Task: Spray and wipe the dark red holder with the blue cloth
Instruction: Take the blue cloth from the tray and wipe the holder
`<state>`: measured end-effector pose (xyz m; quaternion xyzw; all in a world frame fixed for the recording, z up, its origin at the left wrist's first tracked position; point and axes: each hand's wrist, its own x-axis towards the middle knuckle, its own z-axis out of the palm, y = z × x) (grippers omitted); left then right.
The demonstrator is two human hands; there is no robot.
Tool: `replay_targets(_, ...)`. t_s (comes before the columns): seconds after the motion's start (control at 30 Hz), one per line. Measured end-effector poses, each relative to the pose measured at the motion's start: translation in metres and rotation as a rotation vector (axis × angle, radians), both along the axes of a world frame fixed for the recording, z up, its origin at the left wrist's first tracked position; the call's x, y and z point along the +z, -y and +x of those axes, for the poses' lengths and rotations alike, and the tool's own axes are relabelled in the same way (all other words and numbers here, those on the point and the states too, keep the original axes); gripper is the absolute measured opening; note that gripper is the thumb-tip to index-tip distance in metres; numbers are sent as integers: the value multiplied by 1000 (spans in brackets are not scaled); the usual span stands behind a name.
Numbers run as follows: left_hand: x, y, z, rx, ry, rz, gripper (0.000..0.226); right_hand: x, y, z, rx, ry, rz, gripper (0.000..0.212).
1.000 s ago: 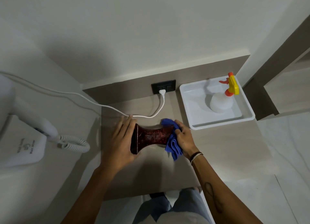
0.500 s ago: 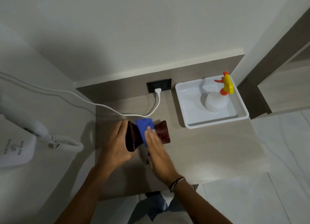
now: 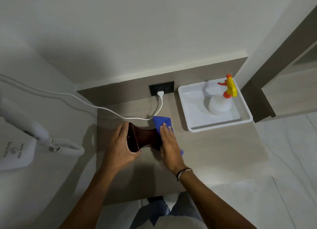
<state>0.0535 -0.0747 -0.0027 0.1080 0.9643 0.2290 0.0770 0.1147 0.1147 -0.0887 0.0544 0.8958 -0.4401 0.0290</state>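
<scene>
The dark red holder (image 3: 143, 137) lies on its side on the wooden counter (image 3: 214, 153), flared at both ends. My left hand (image 3: 120, 146) grips its left end. My right hand (image 3: 169, 146) lies flat over its right end and presses the blue cloth (image 3: 161, 121) against it; the cloth pokes out above my fingers and a corner shows below my palm. The spray bottle (image 3: 220, 105), white with a yellow and orange trigger head, stands in the white tray (image 3: 188, 112) at the back right, away from both hands.
A white cable (image 3: 109, 110) runs from the black wall socket (image 3: 161, 89) across the counter's back, just behind the holder. A white wall-mounted hair dryer (image 3: 17, 148) with a coiled cord hangs on the left. The counter's front edge is near my legs.
My right hand with the blue cloth has slid from the holder's middle to its right end. The left hand keeps its grip on the left end.
</scene>
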Motion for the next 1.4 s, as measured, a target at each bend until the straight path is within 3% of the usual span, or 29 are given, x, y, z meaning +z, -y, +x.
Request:
replay_targets(0.17,-5,12,3,30,37,16,99,15,50,15,293,-211,-84,90)
replay_targets(0.23,-4,15,5,62,48,-14,105,5,24,8,267,-179,-24,80)
replay_targets(0.3,-3,10,6,75,20,-6,109,-5,-6,0,112,-35,39,72)
replay_targets(0.37,-2,3,4,74,12,20,107,-1,-4,-5,22,16,36,76)
replay_targets(0.5,-3,3,-3,34,41,9,96,16,54,5,187,-215,-75,88)
replay_targets(0.57,-3,8,-2,35,39,-13,96,6,44,5,244,-266,-49,87)
replay_targets(0.67,2,11,-1,82,41,-48,107,-12,-2,1,91,-74,53,71)
replay_targets(0.8,8,1,-6,223,56,76,89,-15,-29,-1,-250,45,-246,75)
replay_targets(0.9,10,-4,-4,311,144,205,105,-10,-23,-1,-365,108,-517,72)
replay_targets(1.0,14,0,-4,135,181,136,115,-8,-22,-9,-487,186,-689,66)
replay_targets(1.13,15,8,-2,-136,236,-23,158,-3,-28,-27,-583,209,-766,63)
replay_targets(1.23,11,8,2,-201,134,-158,164,-5,-30,-32,-542,203,-776,55)
replay_targets(1.4,8,10,-1,-222,192,-130,174,-8,-30,-37,-595,257,-881,53)
